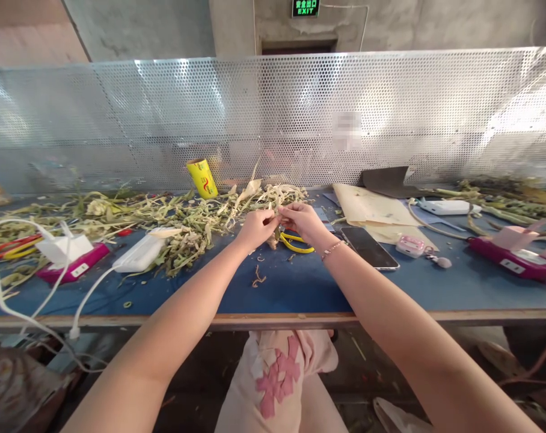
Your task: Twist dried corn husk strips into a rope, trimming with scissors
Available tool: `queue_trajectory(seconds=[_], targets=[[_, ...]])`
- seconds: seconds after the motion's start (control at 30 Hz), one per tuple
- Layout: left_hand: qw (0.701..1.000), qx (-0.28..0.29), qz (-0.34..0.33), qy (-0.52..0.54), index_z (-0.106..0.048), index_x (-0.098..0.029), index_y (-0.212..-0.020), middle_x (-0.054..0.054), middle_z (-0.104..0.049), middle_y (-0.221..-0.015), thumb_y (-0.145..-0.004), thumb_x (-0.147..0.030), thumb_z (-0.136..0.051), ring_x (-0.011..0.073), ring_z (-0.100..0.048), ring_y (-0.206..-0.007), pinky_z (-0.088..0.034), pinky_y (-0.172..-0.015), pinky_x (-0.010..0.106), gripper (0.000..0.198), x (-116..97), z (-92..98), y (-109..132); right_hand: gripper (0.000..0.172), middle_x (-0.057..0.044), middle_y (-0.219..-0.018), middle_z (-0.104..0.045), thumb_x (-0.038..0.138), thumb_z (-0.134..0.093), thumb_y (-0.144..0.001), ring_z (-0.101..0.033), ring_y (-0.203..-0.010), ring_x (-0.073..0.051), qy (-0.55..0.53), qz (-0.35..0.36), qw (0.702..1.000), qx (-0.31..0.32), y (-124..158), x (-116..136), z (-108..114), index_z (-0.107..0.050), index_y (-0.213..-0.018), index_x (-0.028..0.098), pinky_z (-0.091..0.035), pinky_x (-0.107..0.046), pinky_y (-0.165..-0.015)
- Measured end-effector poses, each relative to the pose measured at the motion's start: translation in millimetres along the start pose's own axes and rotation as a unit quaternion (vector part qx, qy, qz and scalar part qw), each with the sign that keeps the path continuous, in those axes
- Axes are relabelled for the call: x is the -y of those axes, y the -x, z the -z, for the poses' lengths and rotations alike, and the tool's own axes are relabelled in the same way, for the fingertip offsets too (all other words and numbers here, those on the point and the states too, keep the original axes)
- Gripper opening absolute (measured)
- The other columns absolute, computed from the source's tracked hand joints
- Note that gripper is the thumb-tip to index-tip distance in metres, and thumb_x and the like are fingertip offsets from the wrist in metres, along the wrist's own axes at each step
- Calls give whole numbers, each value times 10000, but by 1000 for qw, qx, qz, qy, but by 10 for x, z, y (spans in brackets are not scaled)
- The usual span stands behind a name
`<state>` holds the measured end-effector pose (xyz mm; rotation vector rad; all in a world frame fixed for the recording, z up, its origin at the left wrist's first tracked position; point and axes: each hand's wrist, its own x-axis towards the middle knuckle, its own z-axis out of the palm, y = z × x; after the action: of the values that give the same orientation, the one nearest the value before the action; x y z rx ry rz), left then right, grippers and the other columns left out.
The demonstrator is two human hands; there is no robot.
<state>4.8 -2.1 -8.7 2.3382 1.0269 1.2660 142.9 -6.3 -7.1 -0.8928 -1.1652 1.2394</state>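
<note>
Over the middle of the blue table, my left hand (257, 228) and my right hand (303, 221) meet with fingertips pinched. Between them is a small piece of dried plant (274, 238), mostly hidden by the fingers, its lower end showing beneath. Just under my right hand lie yellow looped handles (296, 242), probably of scissors. Behind both hands and to their left spreads a heap of dried, greenish plant stalks and leaves (196, 231). A few brown scraps (257, 277) lie in front of my hands.
A yellow cardboard tube (201, 178) leans at the back against a perforated metal screen (237, 108). To the left are a white power bank (140, 252) with cable and a magenta power strip (74, 264). A phone (370, 248), pink earphone case (409, 245) and brown paper (374, 207) lie right.
</note>
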Motion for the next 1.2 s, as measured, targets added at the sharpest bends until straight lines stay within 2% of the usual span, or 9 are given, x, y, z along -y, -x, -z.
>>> queue_trajectory(seconds=[0.17, 0.27, 0.4, 0.5, 0.7, 0.93, 1.07, 1.2], targets=[[998, -29, 41, 25, -311, -174, -447, -50, -265, -435, -722, -262, -512, 84, -269, -464, -187, -500, 257, 352, -47, -19, 10, 366, 36, -538, -546, 394, -777, -482, -499, -489, -56, -14, 3, 1000, -2, 1, -19, -25, -497, -551, 168, -482, -208, -531], [997, -45, 54, 29, -310, -176, -460, -49, -268, -450, -724, -260, -504, 88, -283, -475, -202, -506, 255, 338, -62, -6, 10, 293, 17, -561, -568, 353, -745, -568, -533, -509, -69, -22, -6, 1000, 1, 15, -6, -55, -522, -566, 163, -500, -213, -552], [996, -59, 57, 37, -316, -178, -477, -50, -274, -468, -739, -298, -498, 88, -289, -487, -222, -517, 254, 340, -40, 23, 5, 243, 6, -524, -536, 335, -644, -709, -545, -478, -93, -20, -65, 997, -32, 16, 15, -68, -521, -603, 155, -498, -237, -526], [995, -62, 54, 52, -316, -177, -477, -51, -284, -467, -747, -324, -497, 86, -292, -487, -230, -523, 255, 358, -30, 45, 1, 232, 8, -537, -529, 331, -621, -728, -533, -472, -90, -10, -71, 997, -43, -14, -9, -59, -506, -621, 160, -476, -230, -508], [984, -60, 90, 140, -343, -174, -453, -50, -308, -444, -716, -303, -520, 82, -299, -470, -244, -523, 259, 342, 1, 44, -23, 217, 46, -580, -506, 354, -639, -646, -490, -541, -67, 4, 56, 997, -54, -79, -83, -44, -513, -630, 178, -423, -191, -535], [951, -69, 137, 270, -323, -172, -407, -51, -287, -411, -635, -222, -523, 73, -305, -447, -261, -506, 253, 307, 91, -5, -67, 195, 6, -675, -581, 379, -568, -677, -515, -663, -115, 131, 206, 968, -64, -37, -45, -29, -588, -692, 186, -427, -250, -639], [951, -56, 150, 266, -329, -169, -402, -51, -290, -406, -619, -195, -514, 66, -308, -443, -252, -493, 249, 286, 69, -7, -62, 163, -10, -751, -643, 345, -562, -693, -553, -731, -142, 160, 242, 957, -19, 15, -6, -46, -628, -694, 197, -437, -283, -709], [967, -37, 133, 213, -347, -167, -417, -53, -290, -425, -620, -179, -517, 68, -300, -459, -243, -500, 247, 266, 39, -2, -49, 135, -8, -726, -650, 293, -557, -704, -567, -724, -148, 186, 243, 952, 17, 48, 24, -68, -658, -686, 206, -438, -295, -733]])
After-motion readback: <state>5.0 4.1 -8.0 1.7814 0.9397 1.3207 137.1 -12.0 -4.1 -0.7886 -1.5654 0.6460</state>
